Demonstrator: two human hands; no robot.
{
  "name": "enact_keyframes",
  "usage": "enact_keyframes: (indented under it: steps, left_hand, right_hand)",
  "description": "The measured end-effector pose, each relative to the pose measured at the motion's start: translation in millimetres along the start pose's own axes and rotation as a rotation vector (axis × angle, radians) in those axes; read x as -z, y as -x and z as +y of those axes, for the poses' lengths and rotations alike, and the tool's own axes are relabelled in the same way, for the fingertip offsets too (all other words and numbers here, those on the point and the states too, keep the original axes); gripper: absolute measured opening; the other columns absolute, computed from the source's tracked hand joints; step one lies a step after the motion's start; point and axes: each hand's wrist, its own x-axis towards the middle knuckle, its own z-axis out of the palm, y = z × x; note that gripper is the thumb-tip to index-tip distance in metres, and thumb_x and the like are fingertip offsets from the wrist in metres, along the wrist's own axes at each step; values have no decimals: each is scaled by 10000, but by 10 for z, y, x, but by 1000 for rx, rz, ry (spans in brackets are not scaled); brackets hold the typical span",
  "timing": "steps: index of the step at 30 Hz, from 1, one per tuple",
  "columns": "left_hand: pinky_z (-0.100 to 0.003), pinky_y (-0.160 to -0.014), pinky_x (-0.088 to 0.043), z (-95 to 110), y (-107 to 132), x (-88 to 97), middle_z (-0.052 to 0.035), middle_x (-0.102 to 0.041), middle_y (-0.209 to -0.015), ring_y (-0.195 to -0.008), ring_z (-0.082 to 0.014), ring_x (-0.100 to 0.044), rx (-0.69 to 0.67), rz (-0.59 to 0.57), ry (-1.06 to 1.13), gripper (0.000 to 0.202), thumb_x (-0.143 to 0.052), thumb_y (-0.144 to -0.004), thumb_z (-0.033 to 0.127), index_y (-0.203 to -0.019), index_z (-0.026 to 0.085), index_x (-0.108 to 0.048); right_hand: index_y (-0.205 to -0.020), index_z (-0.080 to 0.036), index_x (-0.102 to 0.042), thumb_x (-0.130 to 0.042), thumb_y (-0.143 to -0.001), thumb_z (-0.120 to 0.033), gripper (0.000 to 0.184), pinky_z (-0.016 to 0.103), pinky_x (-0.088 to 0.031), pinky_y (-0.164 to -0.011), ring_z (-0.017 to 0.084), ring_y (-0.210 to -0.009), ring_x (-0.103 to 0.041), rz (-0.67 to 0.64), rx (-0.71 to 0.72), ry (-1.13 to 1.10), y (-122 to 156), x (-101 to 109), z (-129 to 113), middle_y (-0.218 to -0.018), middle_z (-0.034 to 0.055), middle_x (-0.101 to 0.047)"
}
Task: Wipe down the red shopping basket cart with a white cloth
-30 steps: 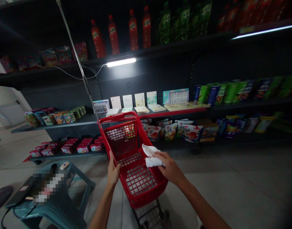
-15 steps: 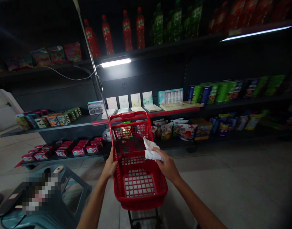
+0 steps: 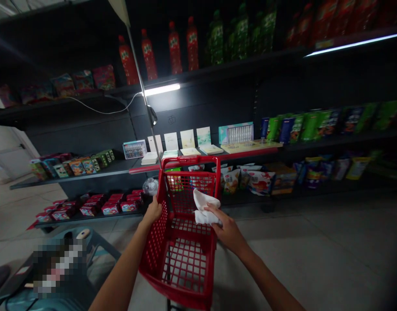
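Note:
A red plastic shopping cart (image 3: 208,268) with a grid-patterned basket stands in front of me, its handle bar toward the shelves. My left hand (image 3: 154,210) is closed round the left rim of the basket. In my right hand (image 3: 226,226) is a white cloth (image 3: 204,207), bunched between thumb and fingers. Folds of the cloth hang over the basket's right side; whether it touches the rim I cannot tell.
Behind the cart runs a dark shelf unit (image 3: 198,101) with bottles, snack bags, books and boxes. A thin metal pole (image 3: 140,77) rises by the cart's handle. At lower left stands a blue-grey plastic stool (image 3: 101,239) with things on it, partly blurred.
The cart has turned, its near end swinging to the left and closer to me. Both hands stay on their things, the left on the rim, the right on the cloth. My view has shifted slightly.

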Motion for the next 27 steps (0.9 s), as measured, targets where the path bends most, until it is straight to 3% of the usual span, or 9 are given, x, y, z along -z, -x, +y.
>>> enact_keyframes:
  steps: [4,11,16,19,22,25,27]
  left_hand:
    - [-345,-1009,-487,-56,-37,-23,-155,-718,-1244,-1187,-258,-682,-4,-26,6,557,-382,-964,219,-1517,184,-328]
    - [-412,-960,-505,2,-242,-19,-251,-703,-1208,-1123,-340,-697,81,-19,8,467,-527,-896,267,-1329,95,-486]
    - [-346,-1011,-488,65,-346,-85,-173,-674,-1333,-1235,-287,-646,77,30,66,440,-448,-920,215,-1342,135,-544]
    - [-338,-1006,-494,94,-297,-163,-134,-686,-1329,-1226,-278,-653,80,48,92,456,-438,-932,215,-1372,177,-550]
    - [-330,-988,-501,142,-241,-211,-141,-698,-1304,-1206,-286,-663,105,64,105,429,-456,-928,215,-1339,185,-574]
    - [-328,-958,-510,212,-192,-224,-169,-714,-1249,-1166,-296,-685,145,66,100,385,-471,-920,210,-1283,171,-595]
    - [-343,-928,-522,265,-151,-225,-194,-722,-1205,-1128,-310,-701,173,64,87,368,-466,-918,210,-1260,157,-592]
  right_hand:
    - [-1368,-231,-622,-458,-812,-119,591,463,-341,-1236,224,-1440,-473,-9,31,25,-3,-35,36,-1511,70,-545]
    - [-1372,-218,-614,-445,-841,-127,565,484,-304,-1255,229,-1484,-407,36,-9,95,-118,-56,198,-1569,79,-476]
    - [-1406,-215,-594,-447,-862,-135,569,474,-324,-1248,239,-1491,-393,-9,-66,164,-176,3,313,-1596,76,-437]
    - [-1405,-246,-601,-450,-839,-87,607,507,-387,-1206,272,-1422,-495,25,-101,290,-195,33,167,-1542,78,-511]
    - [-1393,-272,-598,-446,-841,-56,611,467,-416,-1185,245,-1337,-568,62,-11,340,-329,-50,-107,-1441,62,-603]
    - [-1388,-254,-585,-439,-816,-31,631,402,-434,-1167,207,-1290,-574,33,110,242,-693,-290,-300,-1368,72,-598]
    - [-1335,-223,-615,-441,-787,-13,612,394,-457,-1133,209,-1219,-593,108,122,207,-1049,-501,-336,-1313,101,-548]
